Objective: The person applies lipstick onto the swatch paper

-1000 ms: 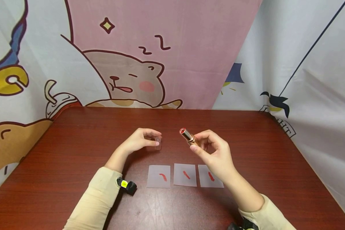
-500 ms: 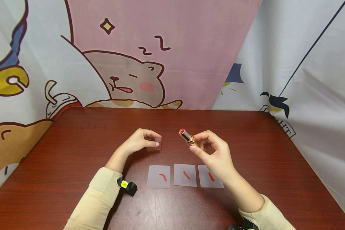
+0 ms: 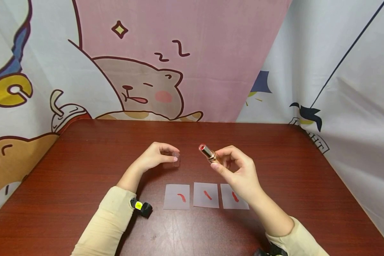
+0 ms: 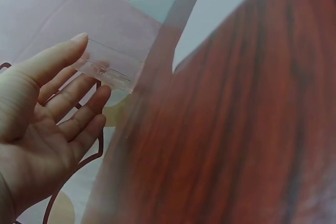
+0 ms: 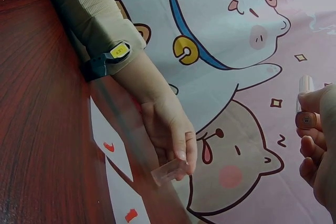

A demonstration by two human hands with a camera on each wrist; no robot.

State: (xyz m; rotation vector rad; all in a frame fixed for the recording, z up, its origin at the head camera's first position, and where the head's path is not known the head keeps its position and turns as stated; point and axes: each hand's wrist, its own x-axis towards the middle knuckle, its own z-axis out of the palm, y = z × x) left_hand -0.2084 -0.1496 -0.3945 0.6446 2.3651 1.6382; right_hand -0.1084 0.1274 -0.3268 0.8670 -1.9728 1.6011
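Note:
My right hand (image 3: pixel 238 169) pinches a gold lipstick tube (image 3: pixel 208 152) between thumb and fingers, its red end tilted up and to the left. In the right wrist view the base of the lipstick (image 5: pixel 305 120) faces the camera. My left hand (image 3: pixel 155 155) pinches a small clear plastic cap (image 3: pixel 176 160) by one end. The left wrist view shows the cap (image 4: pixel 107 69) between thumb and fingers. Nearer me lie three white paper squares: a left one (image 3: pixel 170 202), a middle one (image 3: pixel 200 199) and a right one (image 3: pixel 227 199). Each bears a red smear; my right hand overlaps the right square.
A dark red wooden table (image 3: pixel 115 138) lies under everything. Behind it hangs a cartoon-printed curtain (image 3: pixel 211 71), which also runs down both sides. A black strap device (image 3: pixel 143 207) sits on the left sleeve's cuff.
The lipstick's red end has shifted very slightly to the left. Both hands otherwise stay in place, and the paper squares have not moved.

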